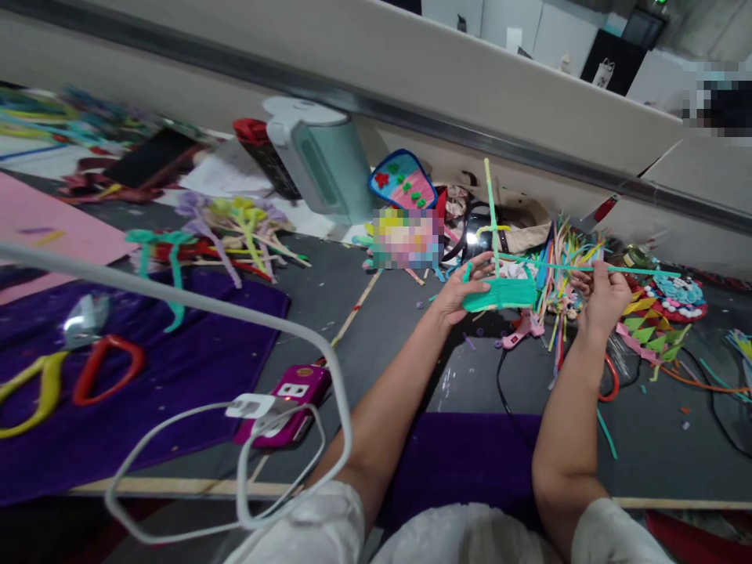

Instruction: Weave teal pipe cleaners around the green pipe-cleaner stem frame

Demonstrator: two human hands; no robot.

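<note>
A flat teal panel of side-by-side pipe cleaners is gripped at its left end by my left hand, thumb on top. From it rises an upright stem, yellow toward the tip, with a short yellow crosspiece. My right hand pinches a long teal pipe cleaner that runs from the panel out past my fingers to the right. Below the panel lies a pink glue gun with a black cord.
Bundled pipe cleaners lie behind my right hand. A teal kettle stands against the partition. To the left are a magenta power strip with a white cable, red-handled scissors and a purple cloth. A felt craft piece sits at right.
</note>
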